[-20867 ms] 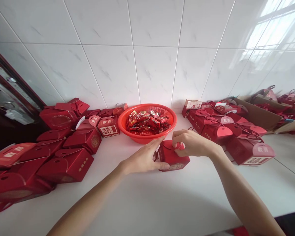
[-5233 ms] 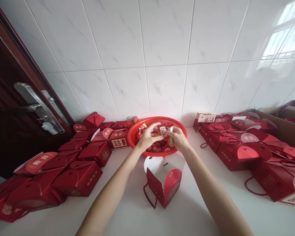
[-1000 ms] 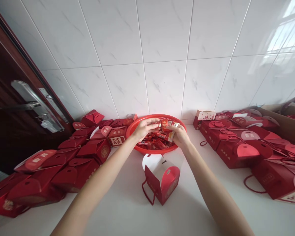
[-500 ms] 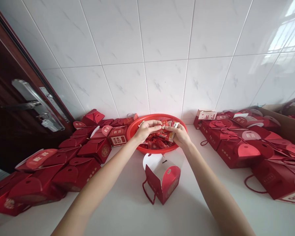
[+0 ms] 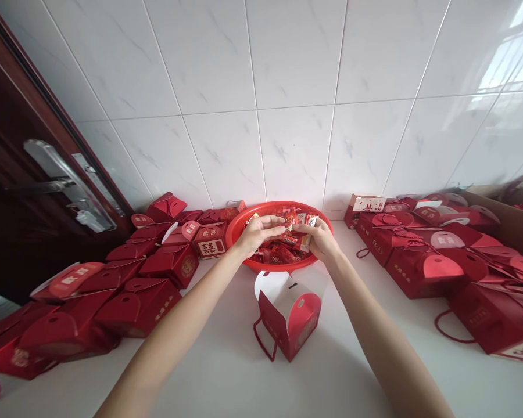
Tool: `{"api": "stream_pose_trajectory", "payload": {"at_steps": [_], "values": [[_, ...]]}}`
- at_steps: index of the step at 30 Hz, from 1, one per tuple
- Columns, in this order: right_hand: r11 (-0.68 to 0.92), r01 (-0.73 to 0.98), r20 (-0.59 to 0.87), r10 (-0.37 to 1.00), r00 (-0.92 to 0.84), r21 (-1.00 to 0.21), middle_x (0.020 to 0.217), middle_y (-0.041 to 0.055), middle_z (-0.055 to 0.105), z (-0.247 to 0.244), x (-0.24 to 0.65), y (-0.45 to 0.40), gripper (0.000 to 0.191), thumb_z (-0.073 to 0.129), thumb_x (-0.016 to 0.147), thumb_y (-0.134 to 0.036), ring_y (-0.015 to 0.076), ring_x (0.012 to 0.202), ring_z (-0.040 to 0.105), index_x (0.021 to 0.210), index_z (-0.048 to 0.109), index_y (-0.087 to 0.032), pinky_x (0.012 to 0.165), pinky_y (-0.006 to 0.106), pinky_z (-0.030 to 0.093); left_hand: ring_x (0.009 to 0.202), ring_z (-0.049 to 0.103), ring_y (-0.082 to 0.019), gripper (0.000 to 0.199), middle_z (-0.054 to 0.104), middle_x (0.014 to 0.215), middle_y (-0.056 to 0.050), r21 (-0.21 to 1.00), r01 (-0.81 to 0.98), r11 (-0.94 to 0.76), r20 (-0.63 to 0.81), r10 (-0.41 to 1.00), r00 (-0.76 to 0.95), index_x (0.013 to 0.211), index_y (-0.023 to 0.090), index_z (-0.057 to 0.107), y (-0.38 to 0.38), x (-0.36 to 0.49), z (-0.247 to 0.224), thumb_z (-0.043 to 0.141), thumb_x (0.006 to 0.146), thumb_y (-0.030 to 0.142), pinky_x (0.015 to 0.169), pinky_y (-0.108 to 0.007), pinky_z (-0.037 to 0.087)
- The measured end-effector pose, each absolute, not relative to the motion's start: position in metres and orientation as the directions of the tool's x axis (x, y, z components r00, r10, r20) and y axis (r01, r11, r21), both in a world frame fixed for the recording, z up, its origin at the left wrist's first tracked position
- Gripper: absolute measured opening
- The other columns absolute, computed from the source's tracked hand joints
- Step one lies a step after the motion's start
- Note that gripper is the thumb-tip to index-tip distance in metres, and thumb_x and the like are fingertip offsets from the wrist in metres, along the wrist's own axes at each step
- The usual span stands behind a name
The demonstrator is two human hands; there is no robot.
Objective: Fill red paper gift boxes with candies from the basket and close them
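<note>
Over the red plastic basket (image 5: 279, 268), my left hand (image 5: 258, 233) and my right hand (image 5: 323, 239) meet with thumbs and fingertips pinched. Between the fingertips is a small wrapped candy (image 5: 290, 227), partly covered by the fingers. Red and white packets (image 5: 303, 241) fill the basket beneath, one white-ended packet beside my right fingers; I cannot tell whether they touch it. In front of the basket, between my forearms, an open red gift box (image 5: 305, 325) stands with its flaps up, white inside, and a red cord handle (image 5: 264, 342) hanging at its left.
Closed red gift boxes (image 5: 169, 264) crowd the left side, near a dark door with a metal handle (image 5: 56, 183). More red boxes (image 5: 422, 270) with cords line the right, beside a cardboard carton (image 5: 488, 197). A white tiled wall (image 5: 294, 151) rises behind the white tabletop (image 5: 226, 366).
Hardly anything differs. My hands stay pinched together above the basket with slight finger movement, and the whole view has shifted a little.
</note>
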State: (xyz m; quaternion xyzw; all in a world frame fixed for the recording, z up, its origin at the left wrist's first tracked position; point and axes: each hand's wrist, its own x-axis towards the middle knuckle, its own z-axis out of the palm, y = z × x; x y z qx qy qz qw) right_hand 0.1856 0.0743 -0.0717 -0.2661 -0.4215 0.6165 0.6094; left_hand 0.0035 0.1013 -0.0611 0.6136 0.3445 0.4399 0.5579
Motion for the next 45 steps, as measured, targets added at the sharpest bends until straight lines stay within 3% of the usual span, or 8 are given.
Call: {"api": "stream_pose_trajectory", "payload": {"at_steps": [5, 11, 16, 23, 26, 31, 37, 45], "values": [[0.076, -0.504, 0.192, 0.964, -0.184, -0.86, 0.078, 0.0026, 0.078, -0.068, 0.187, 0.068, 0.031, 0.092, 0.052, -0.024, 0.0234, 0.076, 0.075, 0.076, 0.073, -0.02, 0.073, 0.034, 0.06, 0.089, 0.071, -0.019, 0.039, 0.076, 0.093, -0.003, 0.976, -0.073, -0.203, 0.216, 0.917, 0.336, 0.092, 0.018, 0.076, 0.087, 0.001, -0.058, 0.091, 0.059, 0.031, 0.089, -0.036, 0.057], [0.097, -0.47, 0.235, 0.941, -0.245, -0.877, 0.081, 0.0021, 0.078, -0.048, 0.187, 0.054, 0.037, 0.093, 0.051, -0.025, 0.0229, 0.077, 0.074, 0.081, 0.072, -0.02, 0.068, 0.032, 0.06, 0.09, 0.07, -0.02, 0.033, 0.074, 0.094, -0.003, 0.926, -0.053, -0.374, 0.376, 0.894, 0.245, 0.091, 0.018, 0.074, 0.061, -0.001, -0.052, 0.086, 0.065, 0.034, 0.084, -0.034, 0.057], [0.176, -0.444, 0.292, 0.933, -0.209, -0.879, 0.082, 0.0021, 0.077, -0.032, 0.184, 0.041, 0.04, 0.095, 0.051, -0.027, 0.0214, 0.072, 0.072, 0.083, 0.072, -0.021, 0.067, 0.032, 0.059, 0.093, 0.07, -0.022, 0.031, 0.075, 0.097, -0.004, 0.875, -0.055, -0.481, 0.484, 0.873, 0.061, 0.096, 0.02, 0.075, 0.044, 0.005, -0.05, 0.082, 0.071, 0.036, 0.086, -0.035, 0.057], [0.307, -0.29, 0.341, 0.938, -0.071, -0.906, 0.069, -0.0007, 0.069, -0.024, 0.184, 0.026, 0.032, 0.089, 0.06, -0.03, 0.0164, 0.059, 0.063, 0.081, 0.067, -0.019, 0.06, 0.032, 0.055, 0.094, 0.074, -0.026, 0.038, 0.079, 0.095, -0.006, 0.931, -0.134, -0.339, 0.361, 0.909, 0.207, 0.1, 0.018, 0.078, 0.029, 0.007, -0.043, 0.086, 0.066, 0.033, 0.086, -0.039, 0.06], [0.373, -0.156, 0.382, 0.923, -0.034, -0.915, 0.073, -0.0008, 0.07, -0.019, 0.182, 0.019, 0.036, 0.086, 0.062, -0.03, 0.0164, 0.061, 0.063, 0.091, 0.066, -0.02, 0.057, 0.031, 0.054, 0.099, 0.074, -0.029, 0.039, 0.079, 0.103, -0.008, 0.947, -0.139, -0.291, 0.318, 0.914, 0.251, 0.101, 0.019, 0.079, 0.024, 0.005, -0.038, 0.088, 0.065, 0.032, 0.087, -0.04, 0.06], [0.495, -0.006, 0.495, 0.869, -0.009, -0.869, 0.076, -0.0021, 0.068, -0.014, 0.176, 0.01, 0.042, 0.083, 0.066, -0.029, 0.0162, 0.065, 0.062, 0.103, 0.065, -0.023, 0.059, 0.031, 0.053, 0.094, 0.074, -0.027, 0.03, 0.08, 0.097, -0.007, 0.944, -0.11, -0.311, 0.329, 0.914, 0.238, 0.093, 0.019, 0.081, 0.018, 0.001, -0.031, 0.089, 0.069, 0.034, 0.086, -0.039, 0.06], [0.416, -0.109, 0.423, 0.904, -0.056, -0.903, 0.069, -0.002, 0.066, -0.016, 0.177, 0.009, 0.037, 0.087, 0.068, -0.04, 0.0149, 0.055, 0.059, 0.09, 0.063, -0.022, 0.05, 0.03, 0.05, 0.086, 0.073, -0.02, 0.028, 0.079, 0.088, -0.004, 0.933, -0.252, -0.256, 0.308, 0.931, 0.194, 0.086, 0.019, 0.081, 0.018, 0.001, -0.033, 0.092, 0.063, 0.032, 0.081, -0.032, 0.058], [0.424, -0.185, 0.445, 0.891, -0.092, -0.887, 0.078, 0.0016, 0.072, -0.018, 0.171, 0.009, 0.038, 0.09, 0.066, -0.043, 0.0192, 0.068, 0.067, 0.086, 0.066, -0.021, 0.064, 0.036, 0.057, 0.077, 0.069, -0.013, 0.03, 0.074, 0.077, 0.0, 0.852, -0.495, -0.173, 0.245, 0.966, 0.083, 0.074, 0.017, 0.076, 0.014, 0.009, -0.029, 0.095, 0.053, 0.028, 0.079, -0.027, 0.055]]}}
